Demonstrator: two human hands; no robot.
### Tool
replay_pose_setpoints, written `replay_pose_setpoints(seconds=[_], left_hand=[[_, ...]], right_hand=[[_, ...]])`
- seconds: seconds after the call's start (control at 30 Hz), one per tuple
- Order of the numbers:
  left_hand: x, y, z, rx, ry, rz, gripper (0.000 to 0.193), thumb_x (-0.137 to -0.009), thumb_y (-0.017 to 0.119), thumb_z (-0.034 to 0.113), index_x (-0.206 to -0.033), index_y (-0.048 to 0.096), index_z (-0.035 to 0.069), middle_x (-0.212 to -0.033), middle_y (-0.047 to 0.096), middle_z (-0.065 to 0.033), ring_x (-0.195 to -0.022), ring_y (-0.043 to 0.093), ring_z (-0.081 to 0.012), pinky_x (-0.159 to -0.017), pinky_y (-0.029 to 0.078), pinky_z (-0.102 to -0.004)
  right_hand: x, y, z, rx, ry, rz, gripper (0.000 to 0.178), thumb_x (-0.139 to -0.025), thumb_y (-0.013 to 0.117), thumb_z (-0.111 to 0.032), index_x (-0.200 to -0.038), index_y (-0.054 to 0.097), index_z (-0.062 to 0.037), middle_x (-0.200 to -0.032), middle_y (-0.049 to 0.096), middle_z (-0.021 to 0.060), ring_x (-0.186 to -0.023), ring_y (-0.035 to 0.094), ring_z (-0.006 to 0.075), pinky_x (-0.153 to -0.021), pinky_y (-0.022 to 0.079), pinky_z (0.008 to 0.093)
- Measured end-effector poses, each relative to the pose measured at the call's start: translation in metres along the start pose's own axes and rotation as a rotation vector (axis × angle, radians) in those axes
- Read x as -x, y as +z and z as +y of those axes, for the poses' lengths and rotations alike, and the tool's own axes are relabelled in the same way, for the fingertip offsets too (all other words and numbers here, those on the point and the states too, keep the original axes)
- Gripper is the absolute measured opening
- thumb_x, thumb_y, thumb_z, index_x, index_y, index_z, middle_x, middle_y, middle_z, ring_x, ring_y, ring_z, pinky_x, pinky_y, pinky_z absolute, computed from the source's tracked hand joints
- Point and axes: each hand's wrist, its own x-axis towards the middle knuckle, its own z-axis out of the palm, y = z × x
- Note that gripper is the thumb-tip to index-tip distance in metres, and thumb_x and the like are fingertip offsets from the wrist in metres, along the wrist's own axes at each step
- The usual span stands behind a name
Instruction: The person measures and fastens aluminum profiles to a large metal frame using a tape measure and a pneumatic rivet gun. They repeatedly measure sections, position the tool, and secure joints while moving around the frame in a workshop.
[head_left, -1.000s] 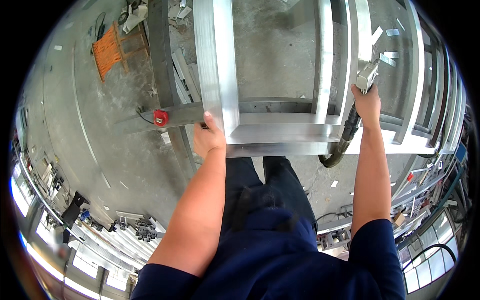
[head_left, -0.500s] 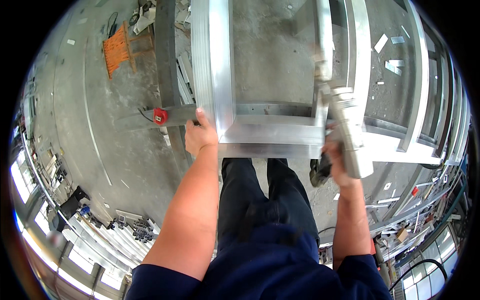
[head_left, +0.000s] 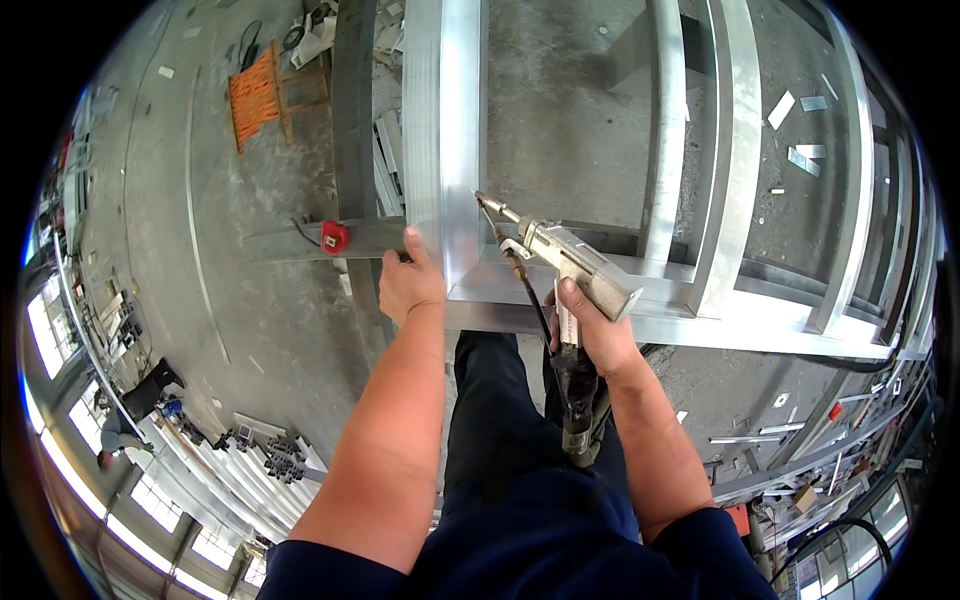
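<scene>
In front of me lies a large aluminium frame (head_left: 461, 150) of joined rectangular tubes. My left hand (head_left: 412, 284) is closed at its left corner, thumb up against the wide tube's side, fingers partly hidden. My right hand (head_left: 600, 335) wraps round the grip of a silver, pistol-shaped gun tool (head_left: 590, 270) with a narrow pointed nozzle. That nozzle points left and away, its tip over the wide tube's inner edge near the corner. Whether tip and tube touch, I cannot tell. A dark, thin cable or hose (head_left: 532, 292) runs from beside the nozzle down towards the grip.
A red tape measure (head_left: 334, 237) rests on a grey metal bar left of my left hand. Beyond it stands an orange woven stool (head_left: 255, 98). Metal offcuts (head_left: 803, 160) are strewn on the floor at right. Tubes are piled at the lower left, near another person (head_left: 125, 440).
My right hand has brought the gun inward from the right and turned it so the nozzle reaches the frame's left corner. My left hand keeps its place at the corner.
</scene>
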Motion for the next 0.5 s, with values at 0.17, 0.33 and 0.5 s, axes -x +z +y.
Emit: replay_pose_setpoints(seconds=[0.17,0.33,0.5], left_hand=[[0.002,-0.001,0.002,0.015,0.004,-0.024,0.079,-0.093,0.028,0.073,-0.102,0.066,0.004,-0.104,0.07,-0.0203,-0.1,0.064,-0.042,-0.085,0.049,-0.0513],[0.001,0.008,-0.001,-0.005,0.027,0.056,0.068,-0.094,0.036,0.068,-0.09,0.063,0.006,-0.091,0.072,-0.0142,-0.09,0.067,-0.0388,-0.079,0.051,-0.0503],[0.003,0.008,0.0,-0.003,0.032,0.071,0.068,-0.094,0.036,0.068,-0.09,0.063,0.006,-0.091,0.072,-0.015,-0.091,0.067,-0.0392,-0.079,0.051,-0.0504]], right_hand=[[-0.004,0.002,0.01,-0.025,0.012,-0.032,0.038,-0.095,0.065,-0.036,-0.109,0.056,-0.002,-0.084,0.06,0.0082,-0.057,0.059,0.0143,-0.047,0.051,0.0292],[-0.012,0.002,0.016,-0.009,0.043,-0.086,0.032,-0.096,0.063,-0.033,-0.103,0.056,-0.0029,-0.08,0.059,0.0061,-0.056,0.059,0.0135,-0.046,0.05,0.0289],[-0.014,0.006,0.016,0.061,0.031,-0.083,0.029,-0.096,0.065,-0.031,-0.102,0.056,-0.0038,-0.076,0.057,0.0034,-0.056,0.058,0.0121,-0.046,0.05,0.0285]])
